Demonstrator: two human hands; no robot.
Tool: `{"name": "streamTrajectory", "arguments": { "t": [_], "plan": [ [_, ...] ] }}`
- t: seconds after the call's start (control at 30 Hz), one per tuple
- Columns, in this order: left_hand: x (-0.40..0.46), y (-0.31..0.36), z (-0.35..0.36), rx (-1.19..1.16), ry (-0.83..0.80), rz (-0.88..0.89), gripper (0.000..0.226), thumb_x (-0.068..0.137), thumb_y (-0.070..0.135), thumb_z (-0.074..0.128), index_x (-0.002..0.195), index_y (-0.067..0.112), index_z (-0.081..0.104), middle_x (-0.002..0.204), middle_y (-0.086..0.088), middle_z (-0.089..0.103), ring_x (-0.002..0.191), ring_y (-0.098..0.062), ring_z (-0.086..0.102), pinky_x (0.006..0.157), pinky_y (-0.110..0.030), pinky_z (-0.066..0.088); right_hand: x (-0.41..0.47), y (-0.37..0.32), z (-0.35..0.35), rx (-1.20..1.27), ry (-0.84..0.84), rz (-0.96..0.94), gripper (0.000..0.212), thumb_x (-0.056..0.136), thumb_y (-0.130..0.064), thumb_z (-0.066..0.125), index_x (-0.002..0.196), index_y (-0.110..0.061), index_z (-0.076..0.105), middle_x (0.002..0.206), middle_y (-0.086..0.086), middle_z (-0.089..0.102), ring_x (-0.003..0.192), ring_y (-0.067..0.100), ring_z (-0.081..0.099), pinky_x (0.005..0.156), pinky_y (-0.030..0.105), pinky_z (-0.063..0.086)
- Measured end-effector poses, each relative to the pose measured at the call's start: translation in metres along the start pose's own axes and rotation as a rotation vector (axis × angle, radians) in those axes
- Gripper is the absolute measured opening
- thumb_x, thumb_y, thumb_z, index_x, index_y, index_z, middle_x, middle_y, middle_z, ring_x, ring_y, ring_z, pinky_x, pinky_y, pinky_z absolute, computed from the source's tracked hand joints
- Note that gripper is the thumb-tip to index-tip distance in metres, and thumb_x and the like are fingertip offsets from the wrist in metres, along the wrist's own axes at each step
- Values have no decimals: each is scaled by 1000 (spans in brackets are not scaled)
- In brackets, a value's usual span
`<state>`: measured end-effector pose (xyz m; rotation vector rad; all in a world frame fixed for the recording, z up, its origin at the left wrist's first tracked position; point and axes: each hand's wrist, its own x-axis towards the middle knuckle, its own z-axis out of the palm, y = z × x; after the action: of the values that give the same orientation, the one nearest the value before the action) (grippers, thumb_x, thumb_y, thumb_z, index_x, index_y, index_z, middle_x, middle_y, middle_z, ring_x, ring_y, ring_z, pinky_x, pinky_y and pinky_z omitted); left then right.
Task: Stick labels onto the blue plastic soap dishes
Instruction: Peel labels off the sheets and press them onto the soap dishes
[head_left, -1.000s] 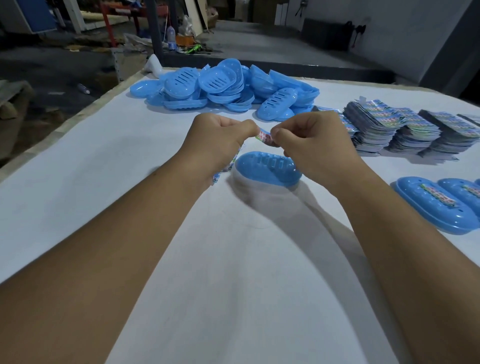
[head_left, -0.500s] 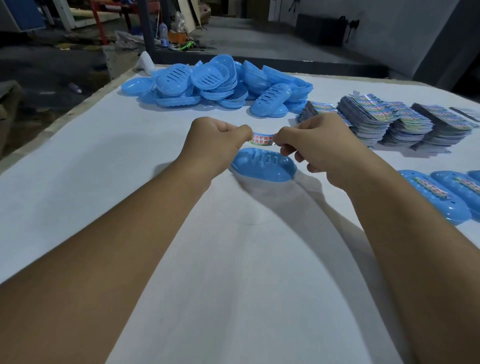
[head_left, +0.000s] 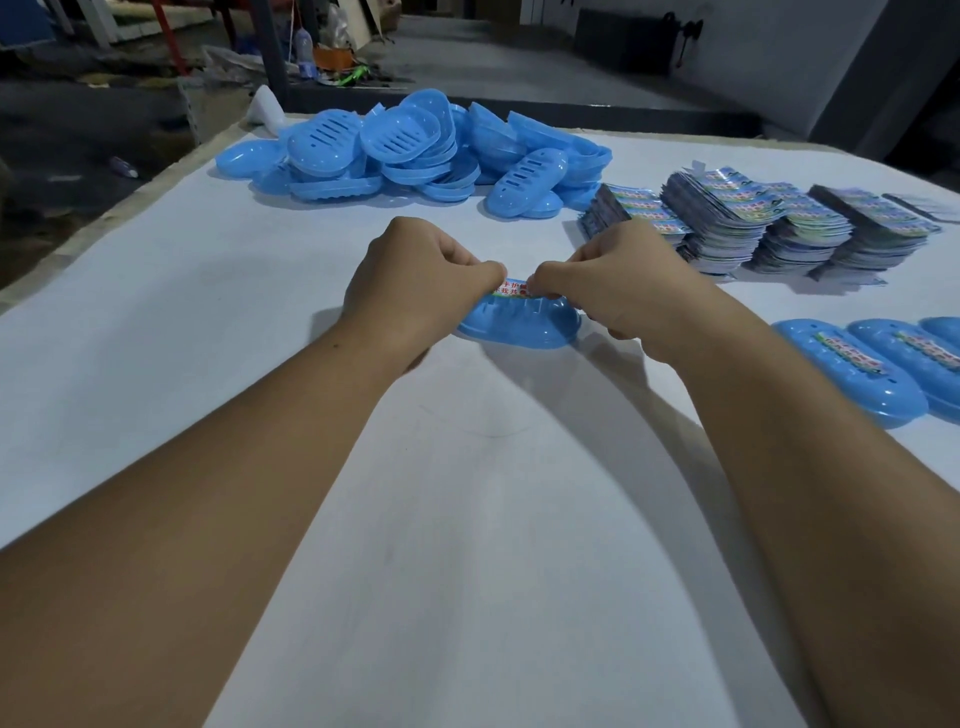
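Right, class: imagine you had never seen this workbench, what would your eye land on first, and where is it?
First, the two hands, left hand and right hand, at the centre, pinching a printed label over a blue soap dish. Next, the heap of blue soap dishes at the table's far edge. Then the stacks of labels at far right, with labelled dishes nearer.

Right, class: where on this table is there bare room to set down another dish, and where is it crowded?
Bare cloth lies left of the left hand, and in front, between the forearms. Crowded: the dish pile at the far edge, label stacks far right, and labelled dishes at the right edge.
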<state>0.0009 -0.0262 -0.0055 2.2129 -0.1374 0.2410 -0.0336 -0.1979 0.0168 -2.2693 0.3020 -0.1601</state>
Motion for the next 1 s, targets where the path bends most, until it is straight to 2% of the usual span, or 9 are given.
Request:
{"name": "streamTrajectory", "arguments": {
  "t": [0.13,0.27,0.3,0.37,0.47,0.73,0.9,1.0],
  "plan": [
    [1,-2,0,17,-19,6,26,75,44,80,65,19,75,65,9,73,74,-13,71,77,-44,62,1,2,1,-31,4,-3,24,69,-40,77,74,-18,69,56,3,35,39,12,23,38,17,18],
    [3,-4,1,50,-25,18,27,76,45,80,67,20,75,68,11,72,75,-12,70,76,-39,60,5,4,3,-60,19,15,47,68,-41,76,81,4,68,56,3,38,41,12,28,41,22,23],
    [3,-4,1,54,-26,20,27,77,45,80,67,20,75,68,12,72,76,-12,70,75,-37,59,5,4,3,-68,22,18,50,68,-41,76,85,5,68,56,3,39,42,12,29,43,23,25],
    [3,-4,2,67,-30,26,27,78,46,80,70,20,75,71,12,71,78,-11,70,73,-34,56,6,5,4,-80,23,17,49,68,-42,75,85,4,69,54,3,40,42,13,30,44,24,27],
    [4,-4,3,79,-30,31,28,79,47,80,75,20,76,74,11,71,77,-12,69,69,-31,52,5,5,5,-78,23,7,47,69,-40,74,82,5,68,51,2,39,39,12,30,36,18,24],
    [6,-7,4,109,-21,33,29,77,49,79,70,22,74,73,16,69,79,-9,68,79,-35,56,4,4,5,-85,36,1,47,70,-38,74,83,7,67,54,3,39,42,12,30,36,17,23],
    [6,-7,5,152,-15,59,28,76,50,78,67,25,71,71,18,67,80,-8,67,76,-33,54,2,1,7,-157,62,-26,44,74,-41,75,84,2,73,58,5,53,49,16,41,49,27,37],
    [6,-6,4,198,-2,84,27,77,52,78,68,28,70,71,19,66,77,-8,65,72,-31,51,-1,-1,7,-205,88,-61,46,75,-42,74,84,3,73,58,5,54,49,17,43,51,27,37]
  ]
}}
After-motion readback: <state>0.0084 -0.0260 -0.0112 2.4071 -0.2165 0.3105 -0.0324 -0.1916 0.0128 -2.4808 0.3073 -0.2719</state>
